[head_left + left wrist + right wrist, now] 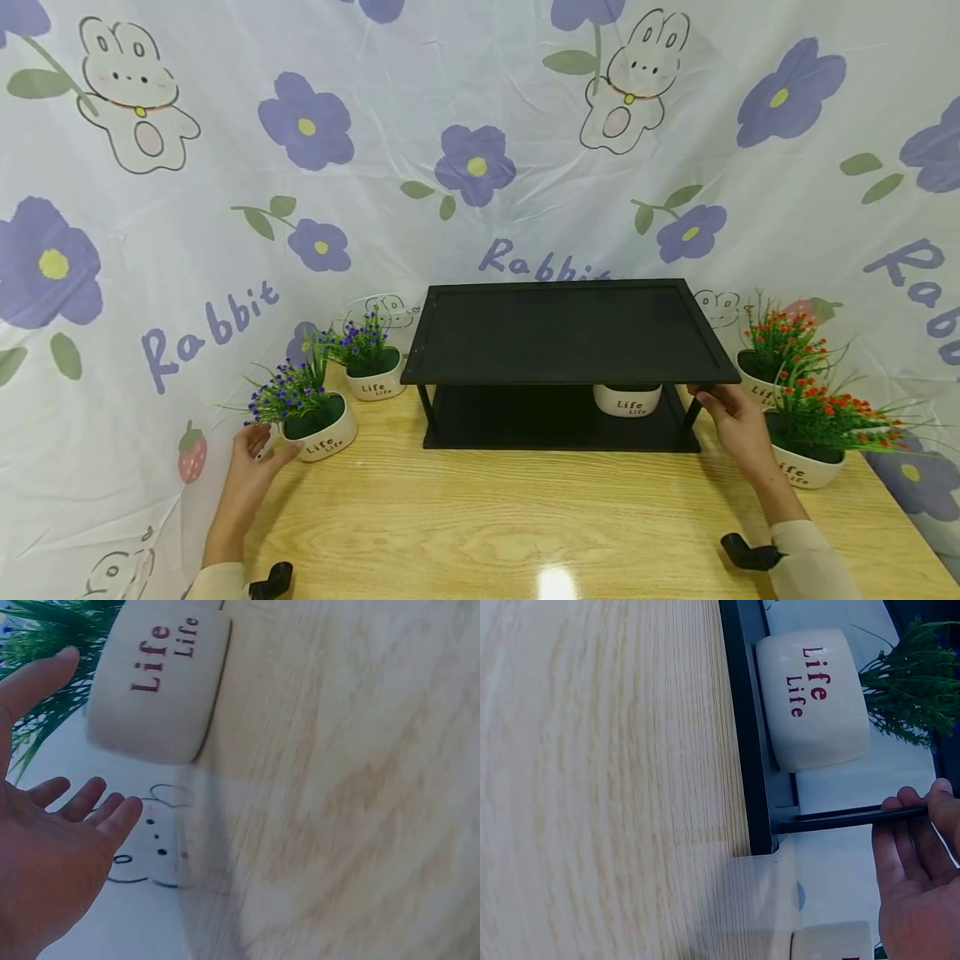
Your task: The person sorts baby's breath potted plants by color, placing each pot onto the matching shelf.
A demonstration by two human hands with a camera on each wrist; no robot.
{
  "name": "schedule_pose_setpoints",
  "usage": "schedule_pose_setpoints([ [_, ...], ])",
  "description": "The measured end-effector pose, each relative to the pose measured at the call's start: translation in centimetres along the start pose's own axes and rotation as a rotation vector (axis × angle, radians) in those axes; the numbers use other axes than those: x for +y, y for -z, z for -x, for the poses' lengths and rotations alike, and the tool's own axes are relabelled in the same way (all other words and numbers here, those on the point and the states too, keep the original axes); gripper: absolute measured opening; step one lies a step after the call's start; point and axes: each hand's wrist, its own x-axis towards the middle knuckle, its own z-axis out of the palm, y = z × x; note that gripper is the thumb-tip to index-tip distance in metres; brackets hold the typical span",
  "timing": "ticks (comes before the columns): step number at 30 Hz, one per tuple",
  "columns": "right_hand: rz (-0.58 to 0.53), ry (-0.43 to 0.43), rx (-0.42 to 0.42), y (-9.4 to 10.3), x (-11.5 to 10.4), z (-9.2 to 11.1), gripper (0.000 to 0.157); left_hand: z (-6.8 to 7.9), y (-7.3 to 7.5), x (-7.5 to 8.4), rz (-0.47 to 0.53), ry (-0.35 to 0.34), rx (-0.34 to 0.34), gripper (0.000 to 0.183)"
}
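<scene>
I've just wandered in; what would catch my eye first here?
Probably the black two-tier shelf standing on the wooden table, a white pot on its lower tier. Purple-flowered pots stand to its left and red-flowered pots to its right, before a rabbit-print cloth. A right hand holds the shelf's right post, and a left hand is beside the nearer purple-flowered pot.

The head view is bright and even, with white glare [557, 583] on the near part of the glossy, pale yellow wood-grained bench [465, 517], while both wrist views look dimmer, bluish and soft, grey shadows [221, 870] dulling the wood.
</scene>
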Motion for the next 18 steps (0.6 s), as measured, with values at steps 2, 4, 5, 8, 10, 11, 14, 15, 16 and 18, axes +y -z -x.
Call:
schedule_pose_setpoints([
  [2,0.001,-0.003,0.0,0.1,0.1,-0.1,0.031,-0.6,-0.3,0.1,0.017,0.016,-0.031,0.103],
  [4,0.0,-0.004,-0.001,0.1,0.2,-0.1,0.031,-1.1,-0.5,0.1,0.018,0.025,-0.056,0.105],
  [5,-0.002,-0.003,-0.002,0.1,0.2,-0.1,0.031,-1.3,-0.6,0.1,0.015,0.029,-0.068,0.106],
  [8,0.008,-0.004,0.005,0.1,0.2,-0.1,0.031,-2.0,-0.9,-0.1,0.018,0.029,-0.1,0.111],
  [10,0.01,-0.005,0.01,0.1,0.1,0.0,0.031,-2.4,-1.2,-0.2,0.024,0.025,-0.114,0.115],
  [11,0.01,-0.004,0.01,0.1,0.1,0.0,0.031,-2.5,-1.3,-0.3,0.031,0.021,-0.118,0.116],
  [14,0.006,-0.002,0.006,0.1,0.1,0.0,0.032,-2.8,-1.8,-0.4,0.046,-0.007,-0.107,0.115],
  [15,0.005,-0.003,0.004,0.1,0.1,0.0,0.032,-2.9,-2.0,-0.4,0.043,-0.015,-0.103,0.115],
  [16,0.006,-0.004,0.003,0.1,0.1,0.0,0.032,-2.9,-2.2,-0.4,0.039,-0.021,-0.097,0.114],
  [18,0.009,-0.008,0.003,0.1,0.1,-0.1,0.033,-3.1,-2.5,-0.4,0.02,-0.029,-0.092,0.114],
])
